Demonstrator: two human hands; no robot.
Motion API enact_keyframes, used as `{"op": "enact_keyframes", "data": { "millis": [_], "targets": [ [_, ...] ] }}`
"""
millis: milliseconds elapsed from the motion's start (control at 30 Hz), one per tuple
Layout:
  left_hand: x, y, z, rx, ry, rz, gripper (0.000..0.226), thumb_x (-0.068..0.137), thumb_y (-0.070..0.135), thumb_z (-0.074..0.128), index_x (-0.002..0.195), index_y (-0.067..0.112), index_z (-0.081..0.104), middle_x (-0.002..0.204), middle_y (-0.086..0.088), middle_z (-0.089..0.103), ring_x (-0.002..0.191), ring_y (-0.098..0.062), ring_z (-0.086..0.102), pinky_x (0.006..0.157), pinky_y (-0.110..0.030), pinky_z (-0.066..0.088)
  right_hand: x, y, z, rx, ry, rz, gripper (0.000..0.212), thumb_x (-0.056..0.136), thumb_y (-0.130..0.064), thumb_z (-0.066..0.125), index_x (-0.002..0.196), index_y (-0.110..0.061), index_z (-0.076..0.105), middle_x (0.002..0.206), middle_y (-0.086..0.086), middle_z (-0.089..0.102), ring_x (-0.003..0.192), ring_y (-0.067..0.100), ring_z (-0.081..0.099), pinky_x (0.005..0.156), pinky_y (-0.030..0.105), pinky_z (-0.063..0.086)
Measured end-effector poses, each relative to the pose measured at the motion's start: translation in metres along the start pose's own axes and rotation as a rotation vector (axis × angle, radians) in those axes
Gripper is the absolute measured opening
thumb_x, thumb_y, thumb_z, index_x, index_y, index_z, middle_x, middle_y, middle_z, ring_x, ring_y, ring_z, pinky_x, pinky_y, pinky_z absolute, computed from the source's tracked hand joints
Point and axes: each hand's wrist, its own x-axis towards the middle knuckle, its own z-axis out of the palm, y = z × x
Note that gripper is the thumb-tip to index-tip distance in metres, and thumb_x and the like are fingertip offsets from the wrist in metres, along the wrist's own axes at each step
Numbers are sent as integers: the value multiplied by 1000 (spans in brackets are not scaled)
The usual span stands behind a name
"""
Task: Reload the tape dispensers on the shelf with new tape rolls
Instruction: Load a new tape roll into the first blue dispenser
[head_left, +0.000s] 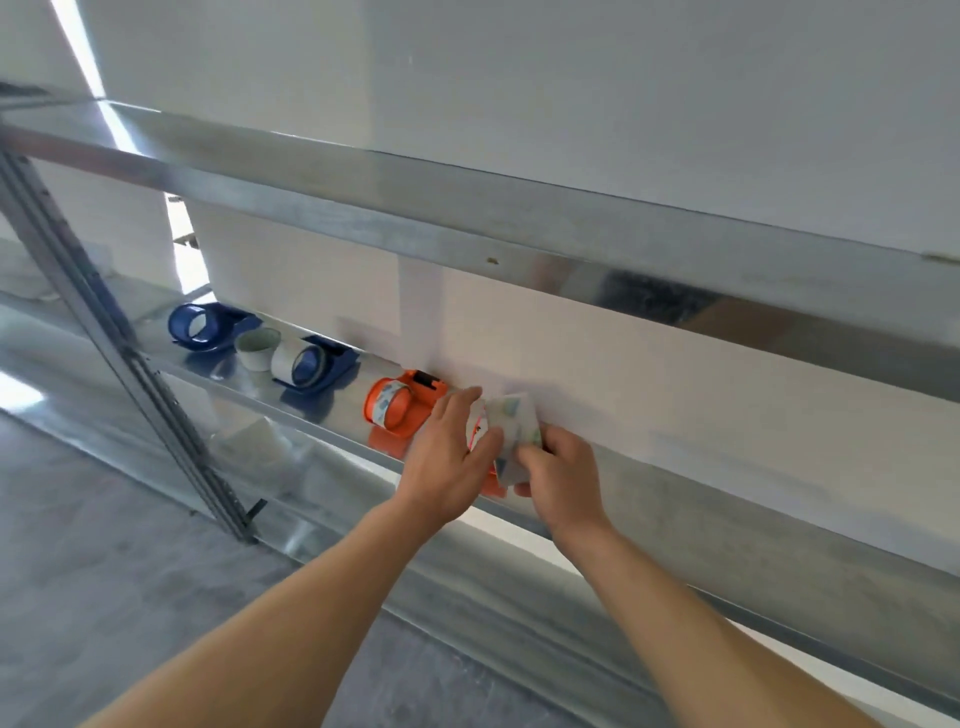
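Gripping a blurred, seemingly patterned tape roll (511, 426), your left hand (447, 460) and right hand (563, 475) meet at the shelf (311, 423) edge.

Shiny metal shelf (332, 436), glossy plastic dispensers (400, 402)

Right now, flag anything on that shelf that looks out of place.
A bare cardboard core sits loose between the left blue dispenser and the right blue dispenser. The left one appears to hold no roll. Nothing looks spilled or broken.

far dispenser (200, 327) blue | next dispenser (318, 368) blue | near dispenser (404, 404) orange | held roll (515, 425) pale, teal-patterned | shelf (753, 525) silver
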Motion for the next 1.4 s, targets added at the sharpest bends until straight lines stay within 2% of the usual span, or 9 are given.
{"op": "enact_keyframes", "data": {
  "millis": [100, 200, 300, 433, 600, 800, 933, 1067, 1400],
  "targets": [
    [-2, -14, -24, -3, 7, -13, 59, 87, 46, 48, 142, 23, 44, 140, 5, 51, 125, -16, 50, 96, -29, 41, 0, -3, 29, 6, -26, -23, 28, 66, -27, 57, 82, -8, 70, 85, 17, 70, 87, 41, 67, 68, 57, 60],
    [-5, -27, -46, -1, 33, -14, 56, 83, 48, 45, 135, 26, 47, 131, 8, 52, 115, -18, 54, 95, -40, 47, 3, 0, 56, 5, -65, -50, 41, 62, -35, 56, 85, -1, 63, 85, 22, 64, 77, 40, 60, 72, 64, 54],
    [-10, -37, -67, -2, 70, -40, 56, 84, 45, 45, 136, 25, 46, 135, 6, 51, 112, -21, 56, 93, -41, 48, -4, -10, 78, 8, -81, -55, 30, 64, -32, 56, 75, -5, 62, 78, 21, 64, 68, 23, 53, 70, 58, 53],
    [-14, -52, -88, -5, 113, -62, 50, 94, 37, 52, 141, 24, 44, 141, 4, 48, 116, -17, 53, 94, -34, 45, -12, -24, 101, 19, -144, -60, 10, 65, -26, 56, 64, -23, 66, 63, -1, 64, 69, 20, 56, 70, 51, 55],
    [-16, -68, -107, 34, 178, -125, 55, 95, 39, 52, 145, 21, 40, 145, 2, 45, 126, -18, 49, 97, -30, 40, -9, -29, 126, 17, -263, -106, 22, 66, -30, 57, 77, -22, 74, 76, -2, 73, 84, 31, 68, 79, 58, 57],
    [-17, -76, -123, 61, 240, -165, 61, 86, 47, 45, 143, 25, 41, 142, 5, 47, 111, -20, 55, 88, -31, 38, -2, -38, 147, 11, -331, -105, 13, 70, -25, 60, 72, -22, 72, 71, -3, 71, 75, 26, 65, 73, 48, 57],
    [-14, -82, -130, 46, 283, -174, 58, 89, 45, 48, 143, 25, 40, 143, 6, 47, 110, -23, 58, 90, -34, 42, 7, -42, 158, 16, -353, -119, 18, 68, -26, 61, 75, -11, 70, 76, 9, 70, 82, 40, 63, 72, 57, 57],
    [-11, -93, -139, 66, 325, -189, 54, 96, 36, 53, 147, 24, 39, 146, 8, 44, 125, -15, 49, 93, -29, 36, 9, -47, 174, 37, -389, -95, 17, 64, -25, 59, 68, -11, 66, 69, 9, 66, 68, 22, 55, 65, 49, 53],
    [2, -148, -192, 64, 358, -206, 54, 96, 35, 54, 146, 25, 38, 148, 5, 43, 119, -18, 53, 91, -27, 35, 11, -61, 249, 20, -454, -132, 11, 66, -28, 60, 56, -28, 65, 59, -9, 63, 65, 15, 57, 69, 48, 57]
  ]
}}
